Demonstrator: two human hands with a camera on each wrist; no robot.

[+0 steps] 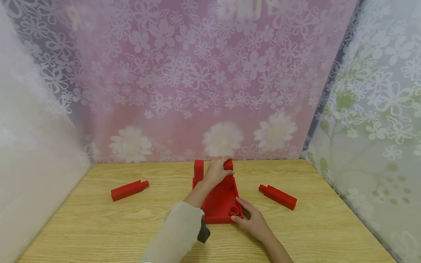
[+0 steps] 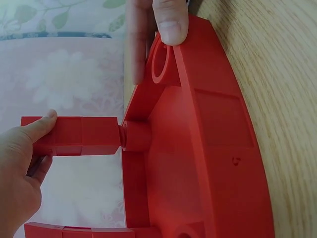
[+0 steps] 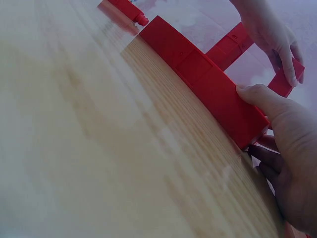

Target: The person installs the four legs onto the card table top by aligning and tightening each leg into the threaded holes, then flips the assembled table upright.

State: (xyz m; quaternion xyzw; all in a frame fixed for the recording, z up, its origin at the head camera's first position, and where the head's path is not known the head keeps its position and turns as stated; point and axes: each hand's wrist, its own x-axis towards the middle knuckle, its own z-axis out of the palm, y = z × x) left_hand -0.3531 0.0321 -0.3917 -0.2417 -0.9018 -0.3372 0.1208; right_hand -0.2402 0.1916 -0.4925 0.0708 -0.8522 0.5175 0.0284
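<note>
A shallow red tray-like base with round sockets in its corners sits on the table. My left hand grips the upper end of a red square post, whose narrow end meets the far right socket. One more red post stands upright at the far left corner. My right hand holds the base at its near right corner, thumb on the front wall and fingers along the right side. The near right socket shows an open ring.
Two loose red posts with threaded-looking narrow ends lie on the wooden table: one post on the left, another post on the right. Flowered curtains hang behind and on both sides.
</note>
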